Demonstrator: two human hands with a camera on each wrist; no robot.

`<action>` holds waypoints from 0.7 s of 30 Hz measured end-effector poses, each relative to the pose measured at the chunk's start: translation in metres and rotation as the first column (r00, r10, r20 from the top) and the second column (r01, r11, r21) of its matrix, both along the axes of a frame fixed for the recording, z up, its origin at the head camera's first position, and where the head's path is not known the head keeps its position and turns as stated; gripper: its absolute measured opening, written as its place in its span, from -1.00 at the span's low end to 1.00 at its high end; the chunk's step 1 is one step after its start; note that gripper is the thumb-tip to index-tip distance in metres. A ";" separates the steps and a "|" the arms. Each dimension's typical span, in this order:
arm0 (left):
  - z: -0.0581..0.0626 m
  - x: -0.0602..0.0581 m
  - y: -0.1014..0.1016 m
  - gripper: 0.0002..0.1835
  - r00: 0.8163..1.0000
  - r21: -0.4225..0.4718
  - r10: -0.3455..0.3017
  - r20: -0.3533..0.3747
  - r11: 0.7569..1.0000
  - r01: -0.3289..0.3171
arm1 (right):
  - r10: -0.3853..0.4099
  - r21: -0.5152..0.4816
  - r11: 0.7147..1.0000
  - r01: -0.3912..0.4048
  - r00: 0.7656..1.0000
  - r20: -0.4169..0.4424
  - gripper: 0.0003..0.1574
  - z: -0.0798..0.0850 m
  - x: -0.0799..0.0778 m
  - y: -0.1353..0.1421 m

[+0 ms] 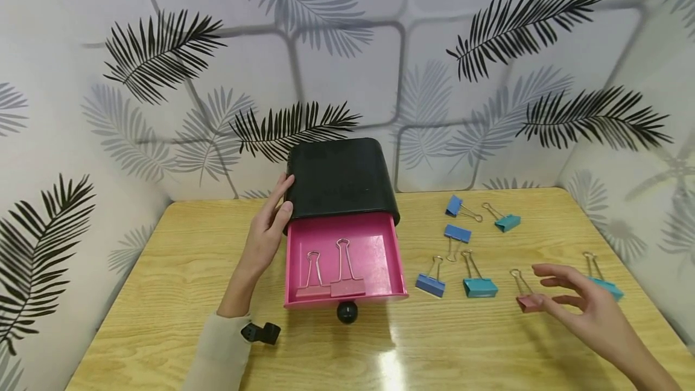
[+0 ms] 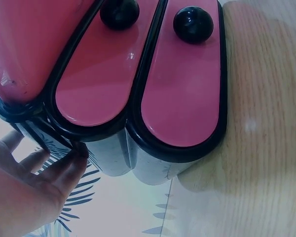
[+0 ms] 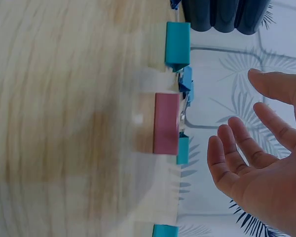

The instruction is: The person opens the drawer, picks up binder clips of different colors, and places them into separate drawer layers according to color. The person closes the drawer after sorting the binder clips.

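Observation:
A black drawer box (image 1: 339,177) stands mid-table with its pink top drawer (image 1: 380,258) pulled out. Two pink binder clips lie in the drawer, a smaller one (image 1: 313,290) on the left and a larger one (image 1: 348,286) beside it. My left hand (image 1: 266,231) rests on the box's left side, thumb at the front corner; in the left wrist view its fingertips touch the side wall. Over at the right, my right hand (image 1: 589,306) has parted fingers and thumb around a third pink binder clip (image 3: 166,123). In the right wrist view, a gap separates this hand from the clip.
Three blue binder clips (image 1: 431,285) and three teal ones (image 1: 480,287) lie right of the box, one teal clip (image 1: 607,288) behind my right hand. Two closed drawers (image 2: 182,94) show below the top one. A leaf-patterned wall (image 1: 347,77) borders the table (image 1: 190,270).

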State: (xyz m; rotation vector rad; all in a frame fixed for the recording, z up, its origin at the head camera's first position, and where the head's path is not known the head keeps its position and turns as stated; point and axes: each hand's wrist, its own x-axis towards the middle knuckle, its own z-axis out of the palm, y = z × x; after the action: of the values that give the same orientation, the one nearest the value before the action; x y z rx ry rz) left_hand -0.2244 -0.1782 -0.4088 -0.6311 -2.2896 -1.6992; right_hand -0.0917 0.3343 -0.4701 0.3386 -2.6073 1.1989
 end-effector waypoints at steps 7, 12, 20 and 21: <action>0.000 0.003 0.000 -0.44 1.000 -0.008 0.010 0.017 1.000 -0.009 | -0.002 0.029 1.000 0.001 0.999 0.045 -0.42 -0.010 -0.004 0.014; 0.001 0.004 0.001 -0.45 1.000 -0.005 0.012 0.015 1.000 -0.012 | -0.006 0.047 0.999 0.002 0.996 0.089 -0.41 -0.014 -0.005 0.020; 0.001 0.005 0.002 -0.45 1.000 -0.002 0.006 0.007 1.000 -0.006 | 0.010 0.059 0.998 -0.018 0.991 0.137 -0.38 -0.018 -0.007 0.026; 0.001 0.005 0.002 -0.45 1.000 -0.003 0.007 0.005 1.000 -0.007 | 0.011 0.059 0.998 -0.020 0.990 0.142 -0.38 -0.019 -0.007 0.027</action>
State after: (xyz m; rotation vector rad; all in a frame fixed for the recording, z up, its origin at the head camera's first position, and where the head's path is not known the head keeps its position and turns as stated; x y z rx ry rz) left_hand -0.2195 -0.1758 -0.4081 -0.6196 -2.2958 -1.6968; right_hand -0.0991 0.3616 -0.4893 0.2955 -2.7720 1.1918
